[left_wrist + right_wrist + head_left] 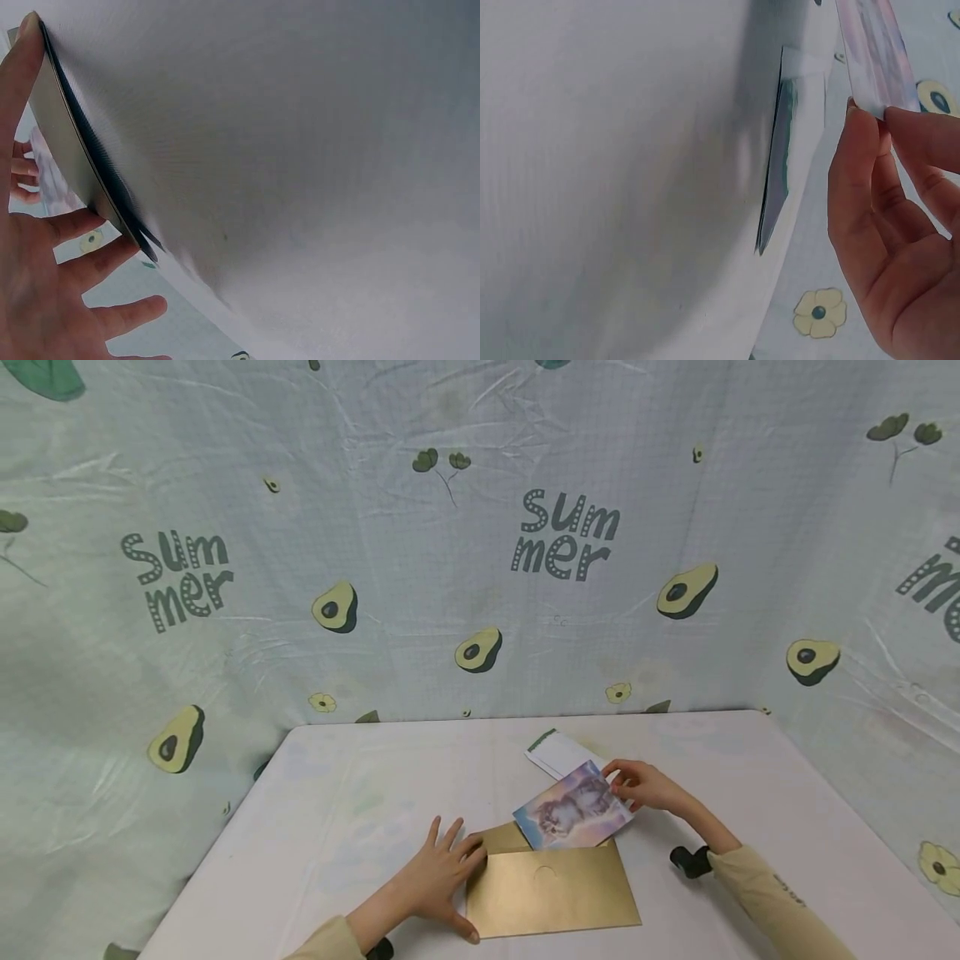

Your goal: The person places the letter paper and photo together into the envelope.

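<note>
A golden envelope lies near the table's front, its flap side facing away from the person. My left hand spans its left side, holding it with the thumb at the near corner and fingers at the far one; the other fingers spread out. In the left wrist view, the envelope shows edge-on between thumb and fingers. My right hand pinches the right end of a card with a picture of two fluffy kittens. The card's lower edge is right at the envelope's mouth. The right wrist view shows thumb and fingertips on the card.
Behind the card lies a white, green-edged paper piece, partly covered by it. The white table meets a curtain printed with avocados at the back and sides. Black wrist straps sit near the sleeves.
</note>
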Motion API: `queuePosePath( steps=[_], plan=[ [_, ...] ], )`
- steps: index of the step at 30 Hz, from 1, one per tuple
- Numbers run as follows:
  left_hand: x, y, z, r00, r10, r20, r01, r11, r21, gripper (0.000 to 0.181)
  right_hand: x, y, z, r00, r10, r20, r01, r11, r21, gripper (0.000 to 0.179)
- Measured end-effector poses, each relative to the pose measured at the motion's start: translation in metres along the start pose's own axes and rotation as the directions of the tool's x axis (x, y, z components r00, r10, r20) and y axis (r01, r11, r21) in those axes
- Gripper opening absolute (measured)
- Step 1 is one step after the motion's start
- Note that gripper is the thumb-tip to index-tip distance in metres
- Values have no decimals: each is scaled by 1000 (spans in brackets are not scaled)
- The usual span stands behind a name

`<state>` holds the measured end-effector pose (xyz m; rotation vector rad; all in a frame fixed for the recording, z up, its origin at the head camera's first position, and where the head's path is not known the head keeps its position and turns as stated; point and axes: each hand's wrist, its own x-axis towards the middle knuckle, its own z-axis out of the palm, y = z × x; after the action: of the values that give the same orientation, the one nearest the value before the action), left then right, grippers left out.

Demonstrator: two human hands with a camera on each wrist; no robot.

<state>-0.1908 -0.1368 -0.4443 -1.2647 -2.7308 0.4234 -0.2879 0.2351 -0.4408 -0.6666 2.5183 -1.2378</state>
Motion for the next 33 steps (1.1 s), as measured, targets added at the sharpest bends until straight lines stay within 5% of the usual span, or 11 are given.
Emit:
queuePosePath(
  steps=[18,33],
  plan=[
    [5,-3,0,1000,-10,22,11,1000,-10,102,6,-16,17,995,-28,95,28,1000,8,59],
    [2,-5,-2,999,-14,35,14,1000,-25,104,9,-18,32,986,-17,164,7,998,60,53]
  ],
)
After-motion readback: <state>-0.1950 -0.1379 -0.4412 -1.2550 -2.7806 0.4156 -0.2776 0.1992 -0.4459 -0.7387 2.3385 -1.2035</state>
